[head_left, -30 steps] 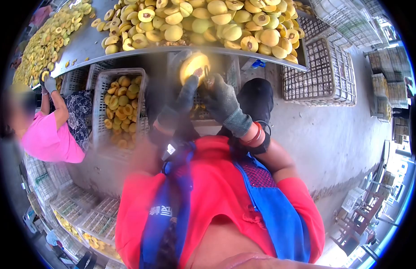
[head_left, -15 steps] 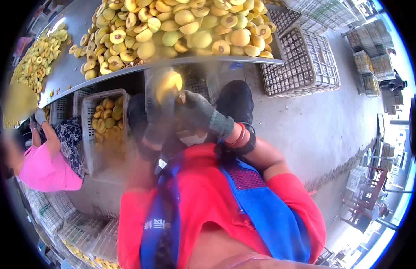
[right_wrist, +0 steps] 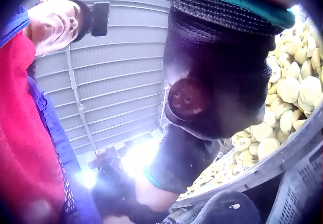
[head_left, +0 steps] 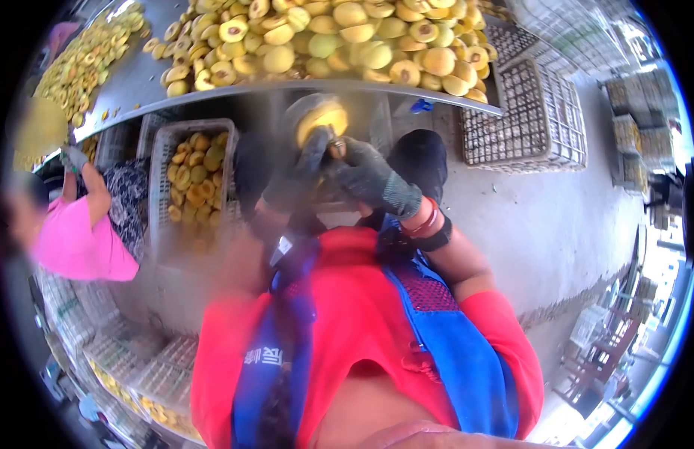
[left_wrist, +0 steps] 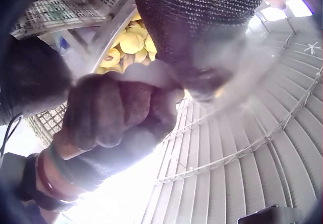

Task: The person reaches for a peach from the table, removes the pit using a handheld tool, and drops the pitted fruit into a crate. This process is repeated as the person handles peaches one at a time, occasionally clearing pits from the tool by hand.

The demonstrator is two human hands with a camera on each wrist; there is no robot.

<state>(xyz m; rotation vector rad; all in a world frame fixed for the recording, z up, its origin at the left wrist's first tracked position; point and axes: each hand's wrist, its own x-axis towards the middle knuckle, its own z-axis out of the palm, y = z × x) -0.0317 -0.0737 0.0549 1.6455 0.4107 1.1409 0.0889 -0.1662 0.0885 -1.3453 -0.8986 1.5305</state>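
Observation:
My gloved left hand (head_left: 301, 166) holds a yellow peach (head_left: 326, 117), its fingers round the near side of the fruit. The gloved right hand (head_left: 377, 179) grips a small tool (head_left: 336, 146) whose metal end meets the peach's near edge. Out of the right fist shows the tool's round brown handle end (right_wrist: 189, 98) in the right wrist view. Both hands are close together above my lap, below the table's edge. In the left wrist view the right hand (left_wrist: 118, 110) is curled, and the left glove (left_wrist: 202, 27) hides most of the peach.
A heap of halved peaches (head_left: 354, 37) covers the metal table (head_left: 149, 78) ahead. A crate (head_left: 156, 157) of peaches stands at my left, beside a person in a pink top (head_left: 89, 236). An upturned-looking plastic crate (head_left: 511, 123) stands at the right on the concrete floor (head_left: 541, 209).
Half a second ago the peach sat left of the right hand, blurred. Now both hands meet, with the tool against the peach. The head view swung down-left, then back.

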